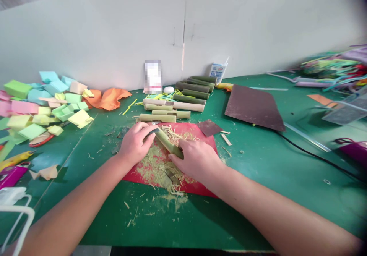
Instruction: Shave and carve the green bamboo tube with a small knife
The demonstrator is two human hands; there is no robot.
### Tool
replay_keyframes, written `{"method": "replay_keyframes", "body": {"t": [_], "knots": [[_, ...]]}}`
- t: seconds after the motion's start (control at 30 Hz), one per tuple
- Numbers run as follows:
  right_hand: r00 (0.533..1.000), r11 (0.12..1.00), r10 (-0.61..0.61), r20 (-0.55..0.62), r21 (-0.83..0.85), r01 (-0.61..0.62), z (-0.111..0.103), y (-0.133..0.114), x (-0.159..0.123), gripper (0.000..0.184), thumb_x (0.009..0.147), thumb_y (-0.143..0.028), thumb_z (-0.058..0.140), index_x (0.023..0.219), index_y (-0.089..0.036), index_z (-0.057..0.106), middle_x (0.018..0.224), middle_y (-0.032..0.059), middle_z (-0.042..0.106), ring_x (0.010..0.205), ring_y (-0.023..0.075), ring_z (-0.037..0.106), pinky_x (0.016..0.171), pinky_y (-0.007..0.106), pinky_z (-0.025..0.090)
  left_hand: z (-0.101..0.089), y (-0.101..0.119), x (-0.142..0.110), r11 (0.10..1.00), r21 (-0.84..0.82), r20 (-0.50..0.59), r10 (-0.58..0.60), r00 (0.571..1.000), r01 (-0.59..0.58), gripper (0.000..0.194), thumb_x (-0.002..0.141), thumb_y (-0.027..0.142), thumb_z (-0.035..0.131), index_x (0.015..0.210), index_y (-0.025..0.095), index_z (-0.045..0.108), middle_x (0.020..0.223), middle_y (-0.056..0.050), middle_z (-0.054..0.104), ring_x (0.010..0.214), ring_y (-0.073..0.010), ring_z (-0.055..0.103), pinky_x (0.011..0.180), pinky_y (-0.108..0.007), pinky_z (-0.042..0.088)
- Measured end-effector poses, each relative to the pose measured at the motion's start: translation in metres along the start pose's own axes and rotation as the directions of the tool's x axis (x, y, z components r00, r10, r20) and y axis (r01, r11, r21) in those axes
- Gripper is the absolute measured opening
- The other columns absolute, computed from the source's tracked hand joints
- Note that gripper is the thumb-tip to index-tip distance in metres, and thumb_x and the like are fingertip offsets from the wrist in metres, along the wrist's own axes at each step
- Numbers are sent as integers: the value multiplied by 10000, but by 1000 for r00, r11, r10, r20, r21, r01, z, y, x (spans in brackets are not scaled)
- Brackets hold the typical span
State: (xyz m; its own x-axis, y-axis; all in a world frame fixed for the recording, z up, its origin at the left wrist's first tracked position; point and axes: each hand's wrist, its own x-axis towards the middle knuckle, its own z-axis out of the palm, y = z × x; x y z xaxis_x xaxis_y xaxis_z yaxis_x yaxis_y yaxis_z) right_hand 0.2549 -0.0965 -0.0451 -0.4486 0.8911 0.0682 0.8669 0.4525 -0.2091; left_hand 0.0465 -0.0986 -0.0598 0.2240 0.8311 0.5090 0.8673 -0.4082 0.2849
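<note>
Green table (266, 153): we are pinching a dark strip (152, 131), left hand (137, 143), and clasping one bamboo tube (168, 144), right hand (199, 158). Loose shavings (151, 161) could be inviting slips.

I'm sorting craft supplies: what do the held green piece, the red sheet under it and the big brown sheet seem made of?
Held green piece: probably bamboo, dull; it's slender and rounded, with pale fibrous shavings around it.
Red sheet: perhaps card or plastic, smooth; it lies thin and flat.
Big brown sheet: possibly sandpaper, matt; its surface looks dull, though grit isn't discernible.
</note>
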Motion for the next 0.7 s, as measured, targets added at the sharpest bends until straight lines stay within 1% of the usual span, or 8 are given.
{"method": "replay_keyframes", "body": {"t": [0.13, 0.23, 0.4, 0.6, 0.7], "knots": [[1000, 1000, -4, 1, -8, 4, 0, 0, 1, 309, 789, -497, 496, 753, -203, 583, 720, 46, 650, 647, 197, 595, 506, 293, 300, -1, 3, 0, 1000, -7, 37, 2, 999, -2, 306, 904, 208, 439, 1172, 233, 585, 1035, -67, 591, 1009, -204, 546, 913, -367, 447], [1000, 1000, -9, 0, -12, 9, 0, 0, 0, 316, 792, -500, 491, 759, -200, 588, 719, 51, 649, 652, 206, 599, 505, 297, 310, 1, 1, 0, 999, -32, 44, 3, 999, -1, 293, 888, 196, 476, 1158, 223, 588, 1053, -67, 598, 1020, -207, 542, 927, -374, 439], [1000, 1000, -19, -8, -15, 19, 0, 0, -2, 301, 799, -480, 502, 795, -191, 586, 737, 56, 653, 667, 203, 607, 510, 293, 330, 4, -6, -2, 995, -96, 18, -4, 1000, 6, 262, 870, 197, 524, 1109, 226, 628, 1012, -61, 592, 948, -178, 568, 881, -344, 466], [999, 999, -36, -4, -41, 36, 0, -1, -4, 308, 806, -478, 489, 820, -186, 585, 758, 61, 662, 680, 221, 625, 510, 297, 350, 7, -8, -1, 985, -163, 12, -54, 998, 56, 201, 858, 229, 562, 1024, 199, 671, 924, -49, 595, 846, -152, 590, 796, -306, 487], [999, 999, -34, 9, -35, 34, 0, -1, -3, 308, 814, -474, 476, 825, -186, 586, 769, 61, 667, 691, 223, 630, 520, 299, 364, 9, -8, -1, 981, -184, -5, -61, 998, 59, 188, 860, 219, 555, 1005, 191, 671, 936, -52, 614, 872, -157, 597, 814, -312, 485]]}}
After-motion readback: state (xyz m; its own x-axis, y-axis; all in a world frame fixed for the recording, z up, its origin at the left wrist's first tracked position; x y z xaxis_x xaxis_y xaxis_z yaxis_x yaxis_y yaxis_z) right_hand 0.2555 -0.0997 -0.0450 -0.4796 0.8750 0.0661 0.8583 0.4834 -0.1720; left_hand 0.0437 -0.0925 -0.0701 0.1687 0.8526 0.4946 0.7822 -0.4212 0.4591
